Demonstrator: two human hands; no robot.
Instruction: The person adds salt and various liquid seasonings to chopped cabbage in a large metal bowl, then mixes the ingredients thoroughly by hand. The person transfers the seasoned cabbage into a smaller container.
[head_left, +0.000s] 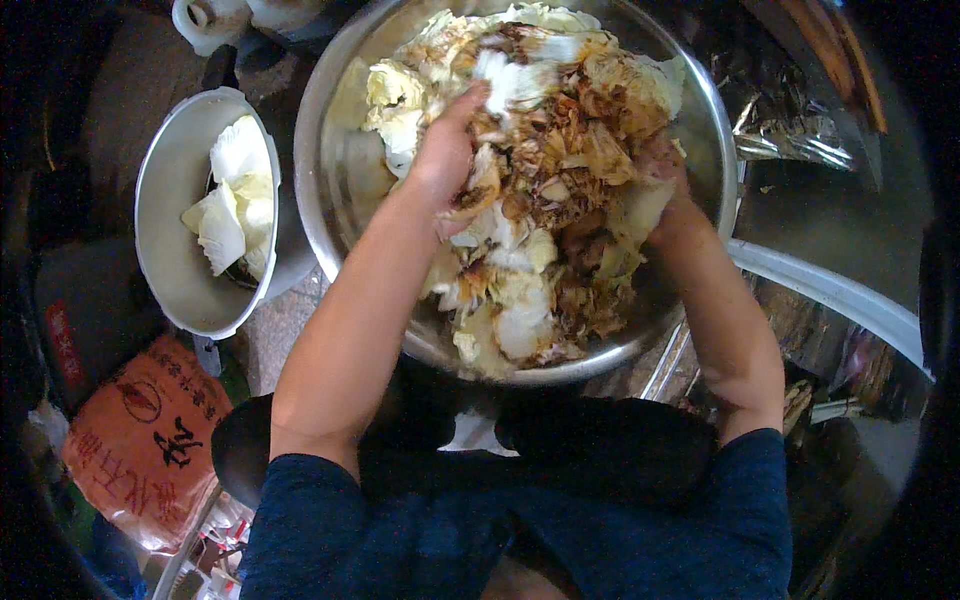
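A wide stainless steel basin (306, 187) sits in front of me, heaped with pale cabbage leaves (525, 322) and a brown-red mixture (570, 165) that coats many of them. My left hand (442, 161) grips the left side of the heap, thumb up and the other fingers mostly hidden in the leaves. On the opposite side, my right hand (664, 176) holds leaves against the heap, partly covered by them and blurred. Leaves in the middle and at the top are smeared by motion.
Left of the basin stands a metal pot (161, 210) with several cabbage leaves (232, 202) inside and a dark handle. An orange printed sack (150, 442) lies at lower left. White plastic jugs (210, 22) stand at upper left. A pale curved rim (832, 289) runs along the right.
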